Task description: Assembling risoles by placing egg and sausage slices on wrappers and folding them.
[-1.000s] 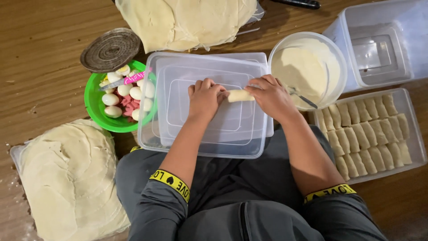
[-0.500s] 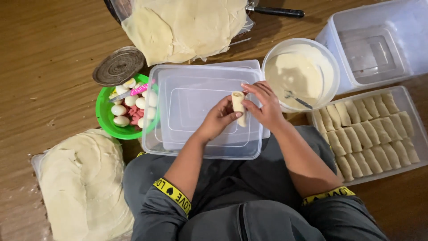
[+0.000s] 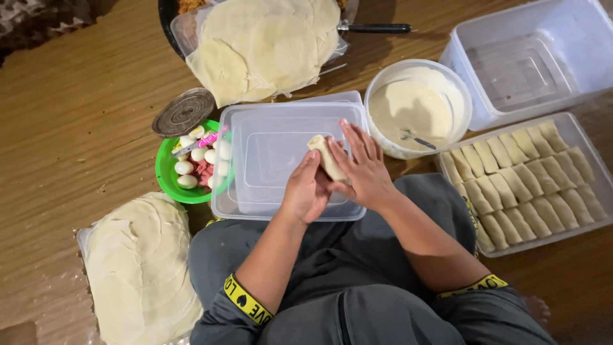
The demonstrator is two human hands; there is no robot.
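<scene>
Nearest us, our left hand [image 3: 308,191] and right hand [image 3: 363,171] meet over an upturned clear plastic container [image 3: 281,160] resting across our lap. Both hands grip 1 pale rolled pastry [image 3: 327,156], held tilted between them: the left closes on its lower end, the right presses alongside with fingers spread flat.

By our left knee lies a stack of thin round wrappers [image 3: 137,265] on the wooden floor [image 3: 70,108]. On the right, a clear tray [image 3: 578,227] holds 2 rows of finished rolls [image 3: 527,182], packed touching each other.

Just left of the container sits a green bowl [image 3: 167,182] of small peeled eggs and pink sausage pieces, with a round metal lid [image 3: 184,112] behind it. To the right stands a white bowl of pale batter [image 3: 415,105] with a spoon [image 3: 416,138] in it.

Farther off, an empty clear container [image 3: 530,61] sits at the right, and another pile of wrappers [image 3: 268,45] covers a dark pan whose handle [image 3: 373,28] juts right.
</scene>
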